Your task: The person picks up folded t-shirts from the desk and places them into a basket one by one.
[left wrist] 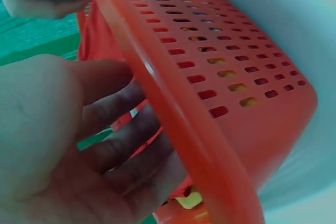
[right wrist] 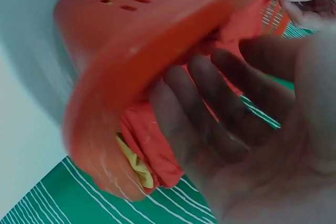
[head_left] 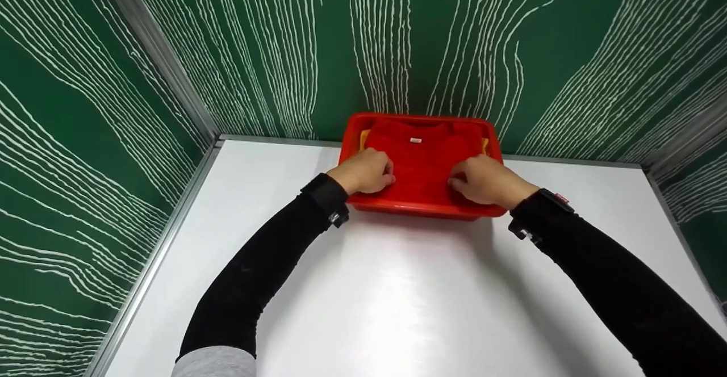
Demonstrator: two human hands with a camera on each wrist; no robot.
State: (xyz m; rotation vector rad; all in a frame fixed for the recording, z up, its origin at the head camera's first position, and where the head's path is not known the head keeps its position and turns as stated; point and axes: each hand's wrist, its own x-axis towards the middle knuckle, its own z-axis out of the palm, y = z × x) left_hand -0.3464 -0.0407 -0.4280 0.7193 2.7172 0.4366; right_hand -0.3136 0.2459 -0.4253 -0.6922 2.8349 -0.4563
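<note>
A red plastic basket [head_left: 420,211] with slotted walls stands against the green back wall. Inside lies a folded red shirt [head_left: 423,161], its neckline toward the back and a small white label [head_left: 416,140] at the collar. My left hand [head_left: 366,171] reaches over the basket's left front, fingertips down at the shirt; in the left wrist view its fingers [left wrist: 131,145] extend past the rim, loosely bent. On the opposite side my right hand [head_left: 483,179] does likewise, its thumb apart from the other fingers [right wrist: 210,98]. The fingertips are partly hidden behind the rim.
Yellow cloth [head_left: 364,138] shows beneath the shirt at the basket's sides. The basket sits at the far edge of a white tabletop [head_left: 386,297]. Green panels [head_left: 329,53] with white wavy lines enclose the back and sides, joined by a grey metal post [head_left: 159,53].
</note>
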